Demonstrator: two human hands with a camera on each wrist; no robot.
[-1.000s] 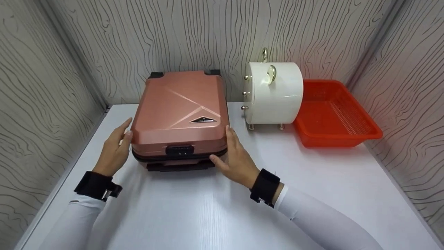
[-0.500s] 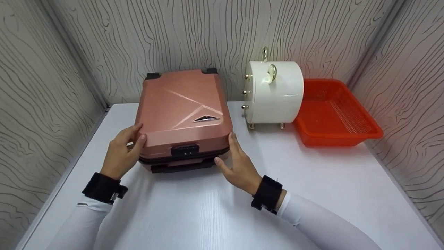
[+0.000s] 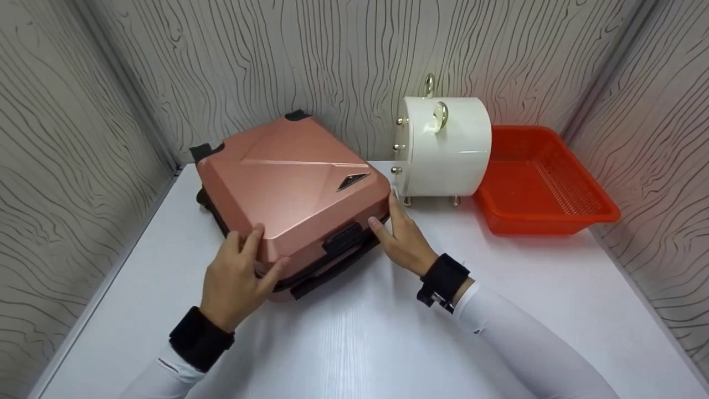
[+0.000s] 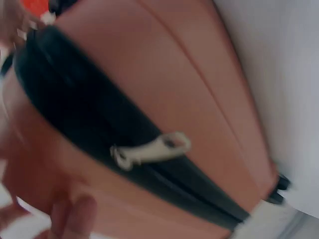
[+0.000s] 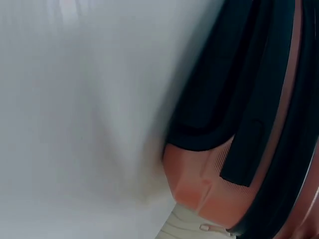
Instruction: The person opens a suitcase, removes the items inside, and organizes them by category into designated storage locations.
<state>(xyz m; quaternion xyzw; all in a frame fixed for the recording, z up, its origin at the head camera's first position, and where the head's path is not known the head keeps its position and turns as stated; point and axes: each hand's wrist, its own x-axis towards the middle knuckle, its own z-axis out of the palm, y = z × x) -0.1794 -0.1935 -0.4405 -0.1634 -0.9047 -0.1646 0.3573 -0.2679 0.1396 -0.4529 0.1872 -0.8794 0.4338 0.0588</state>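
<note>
A rose-pink hard-shell suitcase [image 3: 288, 188] lies flat on the white table, turned at an angle, with its black combination lock [image 3: 342, 238] on the front side. My left hand [image 3: 235, 280] grips the near-left corner, fingers bent on the lid's edge and thumb on the front side. My right hand [image 3: 407, 238] rests at the near-right corner, its fingers fairly straight along the side and its thumb by the front. A metal zipper pull [image 4: 152, 151] hangs on the black zipper band in the left wrist view. In the right wrist view, the black carry handle [image 5: 254, 144] shows.
A cream cylinder [image 3: 448, 147] with gold handles and small feet stands close to the right of the suitcase. Beside it sits a red plastic basket [image 3: 545, 221]. Wood-grain patterned panels [image 3: 343, 66] enclose the white table [image 3: 354, 343] at the back and sides.
The suitcase has turned anticlockwise, its near-left corner swinging toward me and rightward. My left hand has come onto that corner and moved with it. My right hand has shifted slightly right.
</note>
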